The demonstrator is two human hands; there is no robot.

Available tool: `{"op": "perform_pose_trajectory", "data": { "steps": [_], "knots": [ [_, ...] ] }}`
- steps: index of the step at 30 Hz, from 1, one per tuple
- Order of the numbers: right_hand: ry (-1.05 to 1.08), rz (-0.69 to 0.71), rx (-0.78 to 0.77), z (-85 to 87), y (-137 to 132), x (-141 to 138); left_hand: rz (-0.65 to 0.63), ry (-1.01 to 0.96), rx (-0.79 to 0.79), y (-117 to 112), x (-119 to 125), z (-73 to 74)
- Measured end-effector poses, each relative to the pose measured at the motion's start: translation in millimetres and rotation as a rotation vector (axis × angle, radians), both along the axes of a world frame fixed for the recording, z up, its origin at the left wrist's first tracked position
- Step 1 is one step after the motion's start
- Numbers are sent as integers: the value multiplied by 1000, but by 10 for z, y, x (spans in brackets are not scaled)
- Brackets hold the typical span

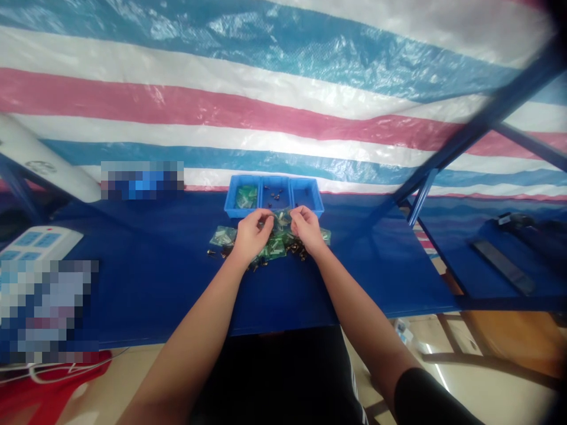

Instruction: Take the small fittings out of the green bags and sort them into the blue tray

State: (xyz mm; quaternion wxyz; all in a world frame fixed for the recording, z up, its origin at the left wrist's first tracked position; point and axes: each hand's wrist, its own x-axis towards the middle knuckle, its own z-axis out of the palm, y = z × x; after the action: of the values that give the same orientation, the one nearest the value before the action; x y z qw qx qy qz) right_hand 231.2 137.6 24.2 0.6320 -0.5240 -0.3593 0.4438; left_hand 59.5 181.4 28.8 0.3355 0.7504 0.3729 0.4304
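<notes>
Two bare forearms (199,313) reach over the near edge of a blue desk (155,283), a black sleeve (427,395) showing on the right one. Past that edge, metal bits (301,252) and green-tinted bags (272,249) lie loosely heaped together, with one bit a little apart at the left end. A white power strip (51,236) lies well off to the left. Over the heaped things, the left hand (256,232) and the right hand (306,227) face each other, thumbs and fingertips closed on either side of one small see-through bag (282,219), held between them (exactly which fingers bear on it is too small to make out). Just behind the hands stand three blue bins (241,213) side by side: the left one holds more bags, the middle one a few metal bits. Farthest back, a striped tarp (266,118) in blue, white and red spans the view, crossed at the right by a blue post (460,141).
</notes>
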Motion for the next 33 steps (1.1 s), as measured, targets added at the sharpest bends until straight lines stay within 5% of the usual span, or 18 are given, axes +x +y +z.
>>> {"op": "perform_pose_trajectory", "data": {
  "steps": [4,9,19,33],
  "knots": [
    [-413,-12,110,35,-81,60,95,-35,114,21,-6,3],
    [-737,-63,270,65,-117,79,90,-93,-3,49,-30,-33],
    [-738,-81,184,53,-105,105,52,-109,-93,-38,14,14],
    [-451,37,65,23,-44,110,7,-276,-292,31,37,-54]
  ]
}}
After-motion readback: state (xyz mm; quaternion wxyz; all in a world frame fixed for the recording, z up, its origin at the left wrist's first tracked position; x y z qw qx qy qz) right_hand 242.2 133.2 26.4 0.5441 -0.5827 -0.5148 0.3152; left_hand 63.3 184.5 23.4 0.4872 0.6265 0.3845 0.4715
